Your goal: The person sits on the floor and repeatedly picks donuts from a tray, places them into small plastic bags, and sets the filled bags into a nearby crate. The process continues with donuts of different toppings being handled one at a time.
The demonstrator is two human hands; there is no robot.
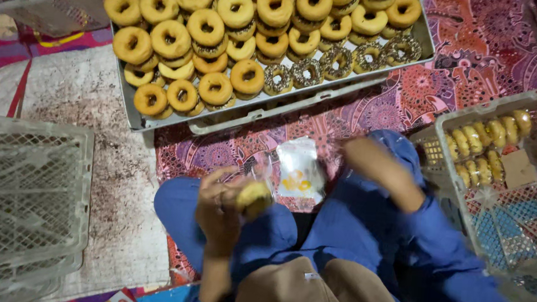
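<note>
so far just a few wrapped doughnuts (pixel 486 146) sit in grey plastic crate (pixel 508 109) at right, big metal tray (pixel 272 106) up top mostly unpacked; left hand (pixel 219 208) clamped on round yellow doughnut (pixel 253 198) w/ clear plastic bag (pixel 299 172) mid-frame, right hand (pixel 370 159) blurred, grip can't tell.

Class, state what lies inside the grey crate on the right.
The grey crate holds two short rows of wrapped doughnuts near its far corner, on its mesh floor. Its near end runs out of frame, so anything there is unseen.

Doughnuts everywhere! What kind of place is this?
Probably a small bakery's packing corner on the floor: a big tray of doughnuts, plastic crates, and bagged doughnuts in one crate.
</note>
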